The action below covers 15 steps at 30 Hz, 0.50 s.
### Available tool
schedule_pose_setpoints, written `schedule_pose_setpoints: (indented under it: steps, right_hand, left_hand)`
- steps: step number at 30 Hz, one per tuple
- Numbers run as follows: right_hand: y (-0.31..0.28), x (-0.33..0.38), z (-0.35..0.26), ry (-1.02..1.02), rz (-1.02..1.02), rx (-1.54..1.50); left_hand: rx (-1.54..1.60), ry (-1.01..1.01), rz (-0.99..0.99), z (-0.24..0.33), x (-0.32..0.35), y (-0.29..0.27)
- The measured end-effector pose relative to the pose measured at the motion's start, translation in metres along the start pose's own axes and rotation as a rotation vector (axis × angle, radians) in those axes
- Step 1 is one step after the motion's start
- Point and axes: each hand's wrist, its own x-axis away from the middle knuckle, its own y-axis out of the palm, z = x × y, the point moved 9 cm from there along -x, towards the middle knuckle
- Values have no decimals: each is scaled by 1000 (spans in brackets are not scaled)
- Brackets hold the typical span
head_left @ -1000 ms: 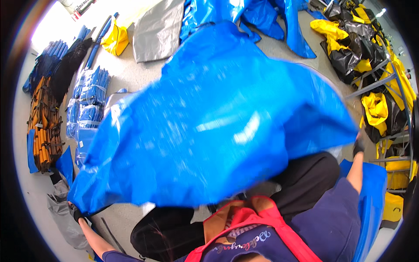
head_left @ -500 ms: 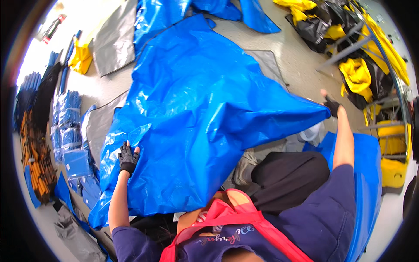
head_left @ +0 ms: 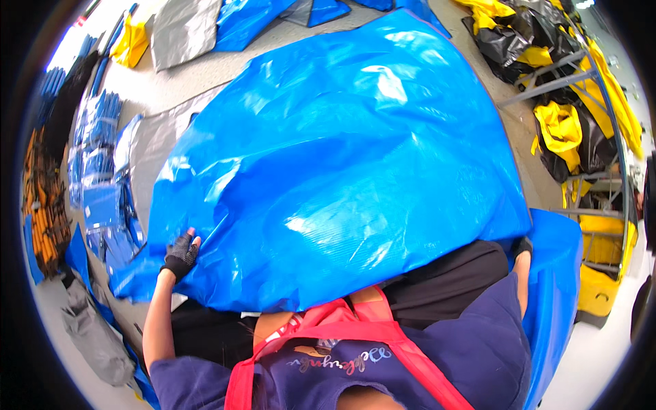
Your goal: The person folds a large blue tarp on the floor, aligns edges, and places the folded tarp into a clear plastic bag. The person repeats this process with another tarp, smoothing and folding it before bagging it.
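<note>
A large glossy blue tarpaulin sheet [head_left: 328, 178] spreads over my lap and the floor in front, bulging upward and creased. On its left part lies my left hand [head_left: 181, 256], in a dark glove with bare fingertips, its fingers stretched out over the sheet. At the sheet's right corner, beside my knee, my right hand [head_left: 523, 247] wears a dark glove and is closed on the edge. The sheet hides most of its fingers.
Folded blue packs [head_left: 102, 171] and orange-and-black bundles [head_left: 46, 212] line the left. Grey sheets [head_left: 181, 34] lie beyond. A metal frame [head_left: 547, 78] stands right among yellow and black bags [head_left: 560, 133]. More blue material [head_left: 557, 273] sits beside my right arm.
My right hand has come down and closer to my body with the sheet's corner. The sheet has billowed and spread out to the right. My left hand has shifted slightly left and nearer.
</note>
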Motion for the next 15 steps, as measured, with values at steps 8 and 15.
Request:
schedule_pose_setpoints:
  steps: [8, 15]
  right_hand:
    - [11, 20, -104, 406, -281, -562]
    - [20, -13, -174, 119, -786, 61]
  left_hand:
    - [20, 640, 342, 152, 165, -75]
    - [-285, 554, 326, 124, 163, 7]
